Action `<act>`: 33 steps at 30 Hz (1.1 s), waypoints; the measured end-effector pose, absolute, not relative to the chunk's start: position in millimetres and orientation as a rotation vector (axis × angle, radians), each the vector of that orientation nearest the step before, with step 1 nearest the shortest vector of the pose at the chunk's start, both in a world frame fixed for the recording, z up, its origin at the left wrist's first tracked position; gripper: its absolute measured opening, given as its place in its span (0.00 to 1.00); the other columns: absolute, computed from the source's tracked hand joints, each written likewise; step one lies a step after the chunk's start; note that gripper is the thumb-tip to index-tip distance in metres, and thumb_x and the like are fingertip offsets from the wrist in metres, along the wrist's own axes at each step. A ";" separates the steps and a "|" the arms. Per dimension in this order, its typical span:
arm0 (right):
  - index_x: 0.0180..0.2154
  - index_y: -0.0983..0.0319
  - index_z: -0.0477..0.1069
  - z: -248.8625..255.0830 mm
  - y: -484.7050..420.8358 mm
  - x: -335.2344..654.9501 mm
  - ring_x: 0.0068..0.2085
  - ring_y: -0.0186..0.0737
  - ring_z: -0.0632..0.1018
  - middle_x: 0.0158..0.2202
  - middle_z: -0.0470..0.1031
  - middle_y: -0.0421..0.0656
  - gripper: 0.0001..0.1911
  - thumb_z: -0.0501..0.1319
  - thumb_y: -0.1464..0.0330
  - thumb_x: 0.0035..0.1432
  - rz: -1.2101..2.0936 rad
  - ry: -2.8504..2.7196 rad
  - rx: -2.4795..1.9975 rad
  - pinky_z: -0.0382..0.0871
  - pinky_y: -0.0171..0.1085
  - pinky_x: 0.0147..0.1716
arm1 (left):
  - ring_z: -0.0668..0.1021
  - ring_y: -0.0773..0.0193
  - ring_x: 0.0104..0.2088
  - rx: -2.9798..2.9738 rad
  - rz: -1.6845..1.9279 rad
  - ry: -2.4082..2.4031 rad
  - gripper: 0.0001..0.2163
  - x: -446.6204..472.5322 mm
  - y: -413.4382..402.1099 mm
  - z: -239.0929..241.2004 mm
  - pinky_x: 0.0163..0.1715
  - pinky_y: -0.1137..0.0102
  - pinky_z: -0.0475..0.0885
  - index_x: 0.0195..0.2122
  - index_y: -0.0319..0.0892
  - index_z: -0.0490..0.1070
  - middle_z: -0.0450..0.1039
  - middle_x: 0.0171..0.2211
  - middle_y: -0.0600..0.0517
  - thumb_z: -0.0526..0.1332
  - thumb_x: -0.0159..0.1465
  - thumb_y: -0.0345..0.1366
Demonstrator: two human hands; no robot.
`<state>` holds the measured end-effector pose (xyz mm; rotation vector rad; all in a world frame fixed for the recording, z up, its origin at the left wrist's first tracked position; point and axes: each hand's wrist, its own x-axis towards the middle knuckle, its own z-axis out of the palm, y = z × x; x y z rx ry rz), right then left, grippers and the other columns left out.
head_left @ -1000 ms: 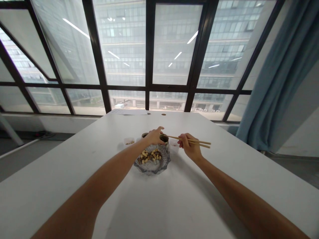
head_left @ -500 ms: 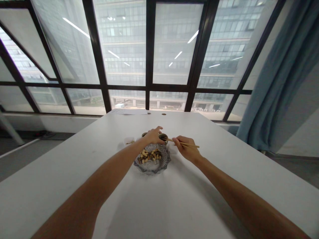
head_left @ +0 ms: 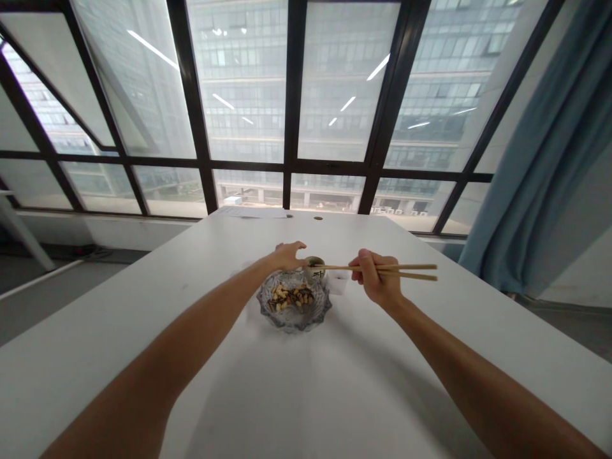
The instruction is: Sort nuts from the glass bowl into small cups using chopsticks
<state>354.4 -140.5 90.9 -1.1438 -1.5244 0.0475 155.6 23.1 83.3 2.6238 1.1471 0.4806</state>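
Note:
My right hand (head_left: pixel 377 280) grips a pair of wooden chopsticks (head_left: pixel 411 271), held level with the tips over a small dark cup (head_left: pixel 315 264). A scalloped glass bowl (head_left: pixel 294 312) of mixed nuts and seeds sits on the white table (head_left: pixel 306 395) in front of me. My left hand (head_left: pixel 288 255) reaches over the far rim of the bowl, fingers stretched toward the cup, holding nothing that I can see. A small clear container (head_left: pixel 338 283) stands between the bowl and my right hand.
Sheets of paper (head_left: pixel 253 213) lie at the table's far edge below a wall of windows. A blue curtain (head_left: pixel 535 159) hangs at the right.
My right hand drew back to the right and rose a little, so the chopsticks lie level again. My left hand slid slightly left off the cup. The view shifted a bit.

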 end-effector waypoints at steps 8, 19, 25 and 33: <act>0.18 0.59 0.66 98.7 -146.2 335.1 0.17 0.34 0.67 0.15 0.68 0.40 0.33 0.49 0.45 0.65 0.084 -2.017 -1.259 0.57 0.33 0.18 | 0.75 0.54 0.55 2.605 1.086 1.178 0.19 54.7 6.5 65.3 0.60 0.58 0.64 0.51 0.42 0.72 0.75 0.52 0.45 0.54 0.66 0.47; 0.19 0.58 0.64 88.8 -147.8 325.5 0.17 0.34 0.67 0.15 0.67 0.39 0.30 0.48 0.48 0.67 0.080 -2.120 -1.230 0.59 0.34 0.21 | 0.73 0.53 0.56 2.079 1.234 1.358 0.30 18.6 1.1 -4.6 0.57 0.57 0.67 0.60 0.38 0.60 0.67 0.59 0.39 0.53 0.64 0.55; 0.22 0.61 0.71 86.6 -140.2 334.6 0.14 0.35 0.69 0.14 0.70 0.41 0.31 0.55 0.42 0.60 0.336 -1.636 -1.223 0.61 0.33 0.13 | 0.75 0.52 0.54 2.031 1.174 1.395 0.36 20.0 0.4 -7.0 0.53 0.58 0.70 0.62 0.38 0.59 0.71 0.55 0.38 0.58 0.60 0.58; 0.24 0.62 0.70 47.3 -117.6 328.3 0.13 0.33 0.67 0.15 0.69 0.40 0.32 0.63 0.38 0.48 0.751 -1.023 -1.042 0.57 0.32 0.09 | 0.79 0.51 0.49 2.109 1.058 1.369 0.37 18.4 -2.0 -4.7 0.49 0.60 0.73 0.62 0.37 0.60 0.75 0.51 0.40 0.64 0.57 0.54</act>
